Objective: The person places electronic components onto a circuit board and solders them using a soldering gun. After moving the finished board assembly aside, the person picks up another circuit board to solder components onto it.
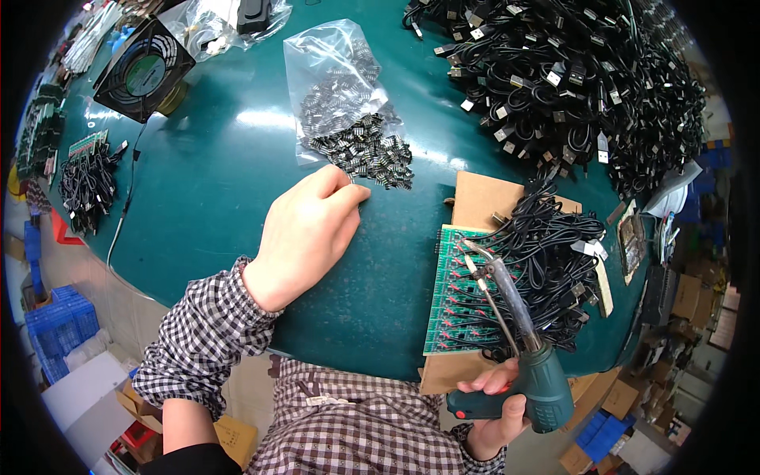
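My left hand [310, 229] is closed in a pinch at the near edge of a pile of small dark metal-legged parts [366, 157]. Whatever lies between its fingertips is too small to make out. The parts spill from a clear plastic bag [321, 51]. My right hand [500, 408] grips a dark green soldering gun [545, 388] by its handle. The gun's bent metal tip reaches up over a panel of green circuit boards [451, 313], near its upper end. Black cables [538, 245] with red wire ends run from the boards to the right. Cardboard [483, 194] lies beneath them.
A big heap of black USB cables [554, 79] covers the far right of the green table [214, 182]. At the far left stand a square black fan [145, 70] and a bundle of cabled boards [89, 178]. A blue crate [62, 328] sits on the floor at left.
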A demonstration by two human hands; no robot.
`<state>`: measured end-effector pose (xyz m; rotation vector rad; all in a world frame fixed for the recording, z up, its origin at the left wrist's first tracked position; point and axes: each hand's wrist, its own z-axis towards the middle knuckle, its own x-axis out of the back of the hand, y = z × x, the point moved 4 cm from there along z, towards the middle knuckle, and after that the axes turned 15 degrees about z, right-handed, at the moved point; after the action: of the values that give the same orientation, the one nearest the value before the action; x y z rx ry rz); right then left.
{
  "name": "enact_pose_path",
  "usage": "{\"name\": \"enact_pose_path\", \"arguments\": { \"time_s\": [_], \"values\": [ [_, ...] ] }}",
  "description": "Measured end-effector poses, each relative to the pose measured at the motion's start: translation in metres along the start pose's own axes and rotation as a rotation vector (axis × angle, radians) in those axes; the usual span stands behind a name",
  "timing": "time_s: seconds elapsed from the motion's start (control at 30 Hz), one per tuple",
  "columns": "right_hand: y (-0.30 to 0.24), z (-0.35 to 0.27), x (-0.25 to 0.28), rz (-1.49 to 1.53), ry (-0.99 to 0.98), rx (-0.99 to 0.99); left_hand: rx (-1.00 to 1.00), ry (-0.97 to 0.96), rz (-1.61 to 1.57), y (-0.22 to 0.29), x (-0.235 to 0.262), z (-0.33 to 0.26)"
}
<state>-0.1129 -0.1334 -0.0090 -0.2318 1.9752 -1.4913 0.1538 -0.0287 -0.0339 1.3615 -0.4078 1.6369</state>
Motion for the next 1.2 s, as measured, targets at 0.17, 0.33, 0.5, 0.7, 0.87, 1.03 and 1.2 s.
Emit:
{"name": "enact_pose_path", "arguments": {
  "time_s": [0.17, 0.33, 0.5, 0.7, 0.87, 1.03, 1.2],
  "values": [
    [0.0, -0.002, -0.001, 0.011, 0.017, -0.017, 0.071, -0.04, -0.075, 0.0, 0.006, -0.002],
    [0.0, -0.002, -0.001, 0.02, 0.021, -0.008, 0.149, -0.27, -0.122, 0.002, -0.001, -0.005],
    [-0.001, 0.0, -0.007, 0.02, 0.007, -0.056, 0.13, -0.155, -0.075, 0.006, 0.001, -0.014],
    [0.002, 0.003, -0.007, 0.029, -0.015, -0.029, 0.23, -0.046, -0.132, 0.003, 0.007, -0.022],
    [0.0, 0.004, -0.011, 0.03, -0.008, -0.004, 0.41, -0.072, -0.589, 0.017, 0.017, -0.023],
    [-0.004, 0.019, -0.042, -0.071, -0.005, -0.092, 0.448, -0.382, -1.231, 0.078, 0.022, -0.041],
    [-0.005, 0.03, -0.041, -0.284, -0.292, -0.017, 0.458, -0.363, -1.328, 0.1, 0.01, -0.047]
  ]
}}
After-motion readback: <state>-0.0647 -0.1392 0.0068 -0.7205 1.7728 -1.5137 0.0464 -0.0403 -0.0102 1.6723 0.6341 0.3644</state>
